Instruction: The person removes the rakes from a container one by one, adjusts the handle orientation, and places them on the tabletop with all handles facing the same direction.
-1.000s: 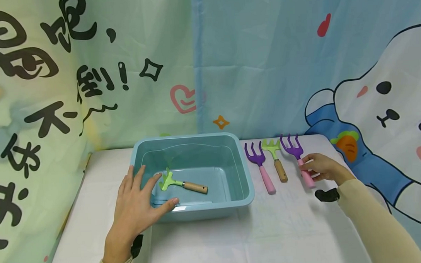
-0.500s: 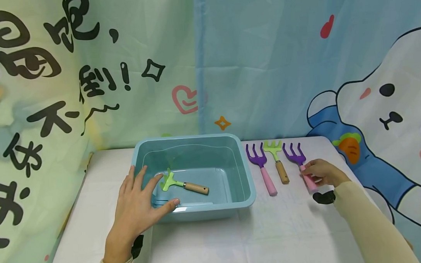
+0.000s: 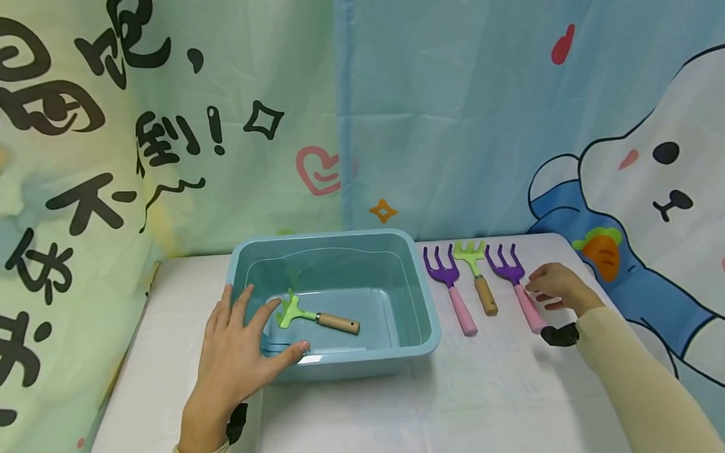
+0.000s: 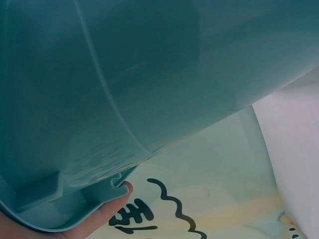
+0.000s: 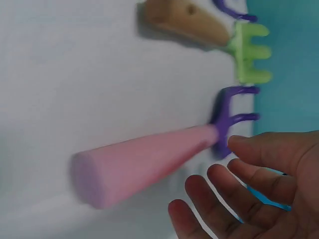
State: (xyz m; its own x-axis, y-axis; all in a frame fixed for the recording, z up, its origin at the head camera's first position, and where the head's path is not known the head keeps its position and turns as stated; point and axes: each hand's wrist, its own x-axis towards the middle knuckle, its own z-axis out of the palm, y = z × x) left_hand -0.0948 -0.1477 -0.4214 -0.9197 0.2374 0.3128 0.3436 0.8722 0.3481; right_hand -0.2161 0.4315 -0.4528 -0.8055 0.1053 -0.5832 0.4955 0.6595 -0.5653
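My left hand (image 3: 238, 354) rests at the front left corner of a blue-green plastic bin (image 3: 367, 368), fingers spread over its rim. The left wrist view shows the bin's outer wall (image 4: 149, 59) close up, with a fingertip at the rim's edge. Inside the bin lies a small green hand rake (image 3: 336, 323) with a wooden handle. My right hand (image 3: 559, 289) hovers beside a purple garden fork (image 3: 528, 311) with a pink handle, which lies on the table. In the right wrist view the relaxed fingers of this hand (image 5: 279, 179) hold nothing, the fork's handle (image 5: 144, 164) just beyond them.
Left of that fork lie a green hand rake (image 3: 486, 295) with a wooden handle and another purple fork (image 3: 461, 310) with a pink handle, near the bin's right side. A white cloth covers the table (image 3: 495, 408). A printed curtain (image 3: 430, 117) hangs behind.
My right hand has let go of the pink-handled fork, which was lowered a little toward me and now lies on the table. My left hand stays at the bin's corner.
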